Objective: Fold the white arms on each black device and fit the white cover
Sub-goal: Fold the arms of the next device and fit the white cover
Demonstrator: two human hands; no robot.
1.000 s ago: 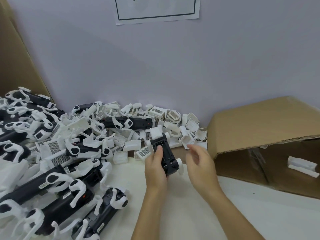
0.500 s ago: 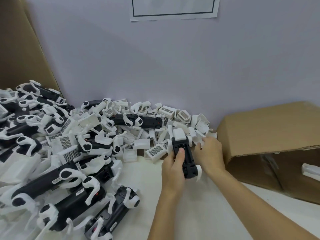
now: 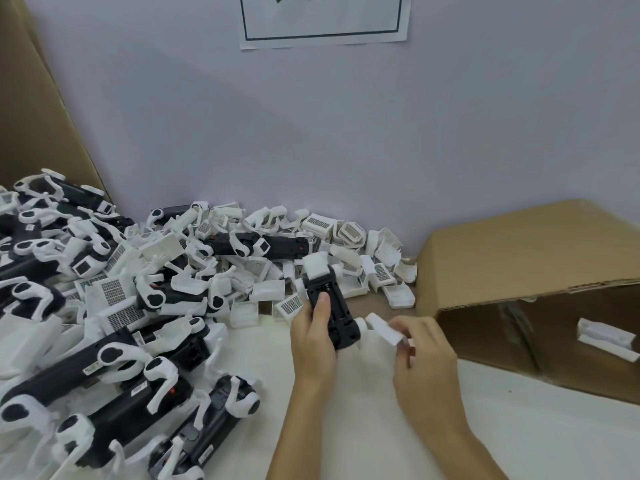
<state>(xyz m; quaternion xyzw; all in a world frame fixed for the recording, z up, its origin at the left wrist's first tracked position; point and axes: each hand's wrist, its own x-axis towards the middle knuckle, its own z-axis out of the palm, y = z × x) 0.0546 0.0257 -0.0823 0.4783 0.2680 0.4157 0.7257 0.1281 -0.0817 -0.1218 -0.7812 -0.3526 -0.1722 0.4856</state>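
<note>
My left hand (image 3: 313, 332) grips a black device (image 3: 334, 311) lengthwise, thumb lying along its top; a white cover sits on the device's far end. Just right of the device's near end, my right hand (image 3: 424, 351) pinches a small white cover (image 3: 384, 329) between thumb and fingers, close to a white round arm tip on the device. A heap of loose white covers (image 3: 349, 249) lies against the wall behind. Several black devices with spread white arms (image 3: 114, 372) are piled at the left.
An open cardboard box (image 3: 533, 258) lies on its side at the right, with a white part (image 3: 606, 337) inside. Brown cardboard stands at the far left. The white table surface (image 3: 363, 427) shows between my forearms. A paper sheet hangs on the wall.
My right hand reached back into the cover heap, then came forward holding a white cover beside the device. My left hand kept hold of the device.
</note>
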